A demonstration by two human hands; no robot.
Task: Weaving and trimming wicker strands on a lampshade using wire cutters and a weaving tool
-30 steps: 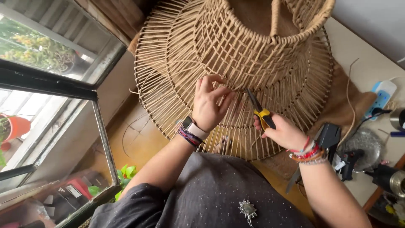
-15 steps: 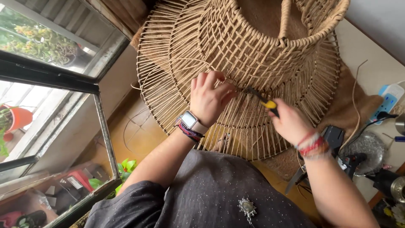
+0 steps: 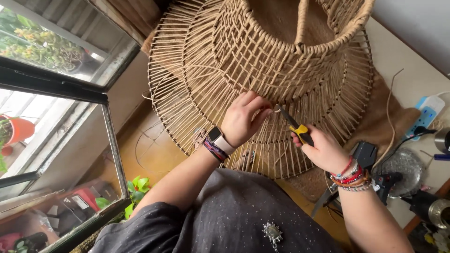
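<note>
A large woven cane frame (image 3: 262, 65), shaped like a flared lampshade, lies on the table in front of me. My left hand (image 3: 244, 118) presses on its lower spokes, fingers pinching a strand. My right hand (image 3: 318, 149) grips yellow-handled pliers (image 3: 294, 125), whose dark tip points up-left toward the fingers of the left hand at the same spot on the weave. A watch and beaded bands sit on my left wrist, several bracelets on my right.
An open window (image 3: 61, 93) with plants outside is at the left. On the right lie a white power strip (image 3: 425, 115), a black tool (image 3: 365, 154), a round metal dish (image 3: 402, 165) and loose cane strands (image 3: 389, 112) on a brown mat.
My right hand has brought the pliers up and left toward the left hand's fingers. The left hand has stayed on the spokes, shifting only a little.
</note>
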